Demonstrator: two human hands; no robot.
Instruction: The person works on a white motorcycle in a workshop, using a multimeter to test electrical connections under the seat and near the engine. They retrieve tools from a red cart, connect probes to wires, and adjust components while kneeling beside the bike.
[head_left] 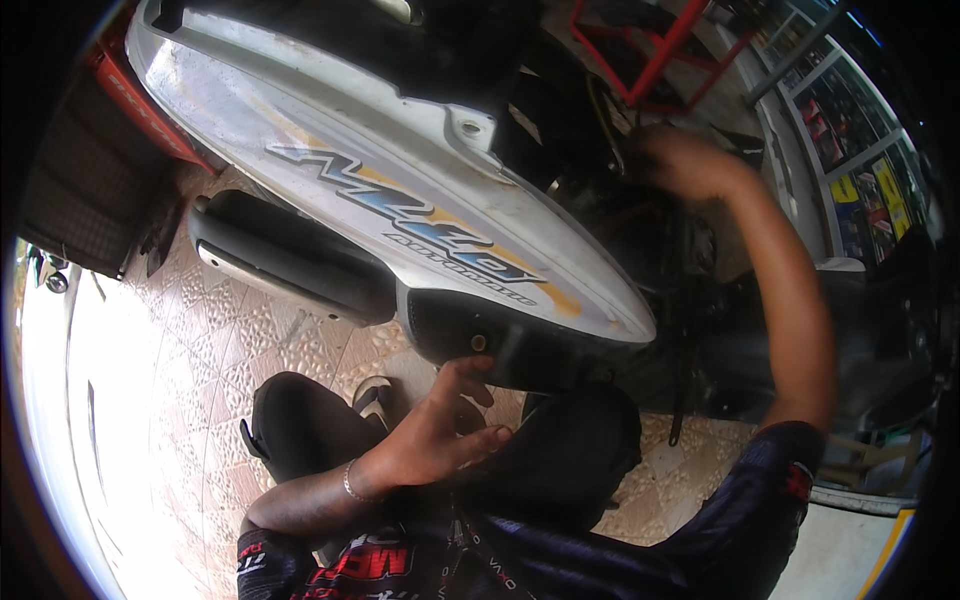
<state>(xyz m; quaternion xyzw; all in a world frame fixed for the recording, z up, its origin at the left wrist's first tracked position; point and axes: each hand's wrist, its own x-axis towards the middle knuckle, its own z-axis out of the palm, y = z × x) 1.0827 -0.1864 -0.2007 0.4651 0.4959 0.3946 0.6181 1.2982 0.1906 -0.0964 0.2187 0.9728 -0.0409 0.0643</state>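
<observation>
A scooter with a white side panel [440, 210], printed with coloured graphics, stands in front of me. My left hand [435, 425] is over my lap, its thumb and fingers apart, holding nothing visible. Its fingertips are close to the lower edge of a black cover [450, 325] with a round brass-coloured fitting [479, 343]; whether they touch it, I cannot tell. My right arm reaches across the scooter's dark mechanical parts at the right. There my right hand [685, 165] is smeared by motion, its fingers unclear, beside a dark cable or hose [605, 120].
A dark muffler-like part [295, 255] with a pale guard lies below the panel. Behind the scooter is a red metal stand [670, 50]. Glass cabinets [850, 150] with packaged goods line the far right. Patterned tiles [270, 330] cover the floor around my knees.
</observation>
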